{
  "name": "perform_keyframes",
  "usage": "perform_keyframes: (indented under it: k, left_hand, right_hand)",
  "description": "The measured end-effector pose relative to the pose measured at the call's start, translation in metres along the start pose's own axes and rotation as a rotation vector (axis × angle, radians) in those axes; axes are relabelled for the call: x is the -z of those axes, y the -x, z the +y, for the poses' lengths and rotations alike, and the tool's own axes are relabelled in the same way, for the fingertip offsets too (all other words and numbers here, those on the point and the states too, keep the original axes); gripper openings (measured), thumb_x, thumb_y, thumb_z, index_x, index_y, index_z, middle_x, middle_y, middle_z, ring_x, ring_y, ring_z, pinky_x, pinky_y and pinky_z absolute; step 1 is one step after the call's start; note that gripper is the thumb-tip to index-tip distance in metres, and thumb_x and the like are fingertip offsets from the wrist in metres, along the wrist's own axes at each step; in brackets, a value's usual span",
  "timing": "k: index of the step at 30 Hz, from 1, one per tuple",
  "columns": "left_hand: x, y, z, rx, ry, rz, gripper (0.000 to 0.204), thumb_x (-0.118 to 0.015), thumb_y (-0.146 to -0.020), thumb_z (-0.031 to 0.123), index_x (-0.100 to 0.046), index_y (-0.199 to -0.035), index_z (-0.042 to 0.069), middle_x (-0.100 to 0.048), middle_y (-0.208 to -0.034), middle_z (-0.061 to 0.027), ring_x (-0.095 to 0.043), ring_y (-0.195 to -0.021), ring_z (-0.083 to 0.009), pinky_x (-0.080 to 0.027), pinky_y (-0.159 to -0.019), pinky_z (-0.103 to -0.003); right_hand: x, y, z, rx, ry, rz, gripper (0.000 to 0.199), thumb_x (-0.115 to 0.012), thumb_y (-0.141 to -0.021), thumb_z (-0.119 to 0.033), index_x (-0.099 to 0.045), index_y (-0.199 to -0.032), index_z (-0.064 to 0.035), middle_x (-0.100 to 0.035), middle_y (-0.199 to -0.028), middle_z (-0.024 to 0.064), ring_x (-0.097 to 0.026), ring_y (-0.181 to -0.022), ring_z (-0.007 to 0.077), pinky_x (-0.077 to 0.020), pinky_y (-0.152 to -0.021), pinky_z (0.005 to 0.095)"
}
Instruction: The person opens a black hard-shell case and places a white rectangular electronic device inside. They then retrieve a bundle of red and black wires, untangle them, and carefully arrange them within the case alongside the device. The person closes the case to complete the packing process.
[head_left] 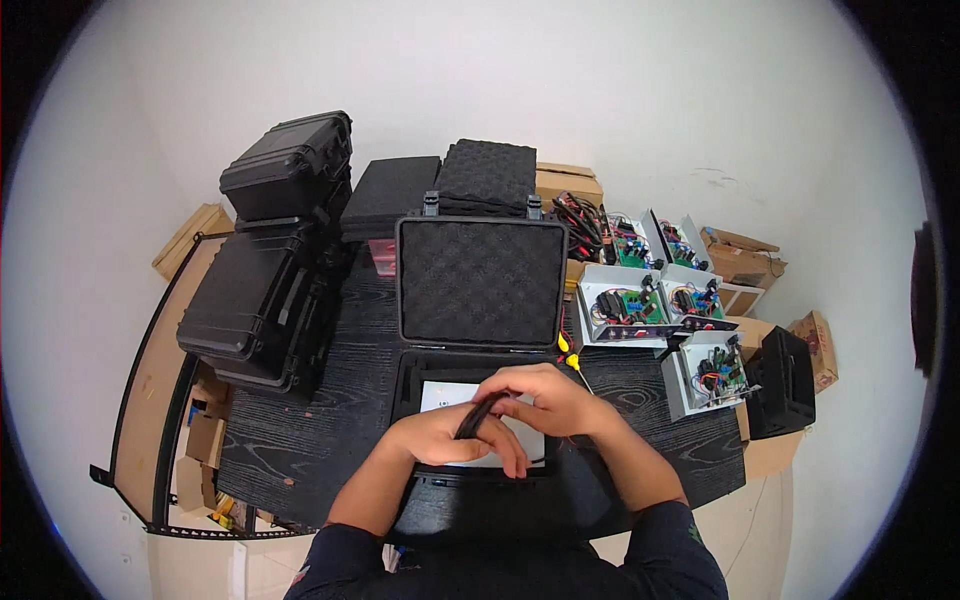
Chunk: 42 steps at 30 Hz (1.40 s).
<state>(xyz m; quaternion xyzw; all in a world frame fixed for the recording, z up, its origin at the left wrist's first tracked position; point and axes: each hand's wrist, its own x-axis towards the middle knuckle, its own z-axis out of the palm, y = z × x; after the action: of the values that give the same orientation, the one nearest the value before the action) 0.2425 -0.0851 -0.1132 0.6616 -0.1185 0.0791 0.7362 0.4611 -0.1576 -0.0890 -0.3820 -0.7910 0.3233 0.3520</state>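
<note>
On the left of the dark table [290, 440] stood a stack of closed black cases [270, 290]. In the middle lay the open case [480, 280], its foam-lined lid upright and a white sheet [445, 395] in its base. Above that base the left hand [440, 438] was closed around a black cable [477, 415], and the right hand [545, 398] pinched its upper end. Doing this well likely meant keeping the loops tight and even over the case. To the right sat open boxes with circuit boards [640, 305]
</note>
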Motion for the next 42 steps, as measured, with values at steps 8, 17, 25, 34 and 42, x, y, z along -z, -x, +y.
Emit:
perform_keyframes:
  k: [8, 17, 25, 34, 42]
  left_hand:
    - [0.013, 0.001, -0.011, -0.257, -0.009, 0.419, 0.036, -0.06, -0.108, 0.033, -0.068, -0.105, -0.001, -0.071, -0.122, -0.0202, -0.069, -0.116, -0.0303, -0.053, -0.103, -0.045]
    - [0.018, -0.006, 0.0, -0.23, -0.191, 0.794, 0.061, -0.048, -0.114, 0.033, -0.035, -0.16, -0.004, -0.038, -0.166, -0.0203, -0.041, -0.152, -0.0328, -0.036, -0.123, -0.045]
    - [0.008, 0.005, -0.007, 0.563, -0.434, 0.122, 0.064, -0.032, -0.114, 0.053, -0.067, -0.111, 0.0, -0.067, -0.093, -0.0073, -0.057, -0.086, -0.0157, -0.049, -0.077, -0.037]
    - [0.023, 0.042, -0.044, 0.094, 0.026, 0.233, 0.079, -0.054, -0.106, 0.058, -0.05, -0.148, -0.009, -0.067, -0.13, -0.0193, -0.064, -0.116, -0.0243, -0.049, -0.099, -0.036]
    - [0.0, -0.017, -0.006, -0.335, 0.194, 0.596, 0.081, -0.035, -0.111, 0.058, -0.017, -0.168, 0.003, -0.026, -0.172, -0.0217, -0.027, -0.159, -0.0343, -0.029, -0.126, -0.052]
  right_hand:
    - [-0.036, -0.011, 0.024, -0.282, -0.717, 0.31, 0.037, -0.056, -0.109, -0.014, -0.051, -0.144, -0.0028, -0.067, -0.094, 0.0026, -0.062, -0.071, 0.0108, -0.053, -0.066, 0.0275]
    - [-0.025, 0.024, -0.023, -0.246, 0.328, -0.057, 0.022, -0.062, -0.106, -0.027, -0.062, -0.116, -0.0071, -0.067, -0.077, 0.0162, -0.071, -0.069, 0.0307, -0.0543, -0.063, 0.0408]
    - [0.0, 0.026, -0.045, -0.043, 0.27, 0.129, 0.03, -0.09, -0.08, -0.021, -0.072, -0.099, -0.0054, -0.068, -0.077, 0.0066, -0.069, -0.065, 0.0215, -0.0549, -0.061, 0.0325]
    - [-0.027, 0.033, 0.017, -0.141, -0.19, 0.237, 0.017, -0.06, -0.101, 0.001, -0.062, -0.118, -0.0023, -0.069, -0.084, 0.0038, -0.066, -0.075, 0.0101, -0.0515, -0.065, 0.0297]
    - [-0.034, 0.047, -0.019, -0.24, 0.468, 0.136, 0.019, -0.06, -0.104, -0.016, -0.058, -0.121, -0.0063, -0.07, -0.089, 0.0147, -0.072, -0.078, 0.0353, -0.0581, -0.066, 0.044]
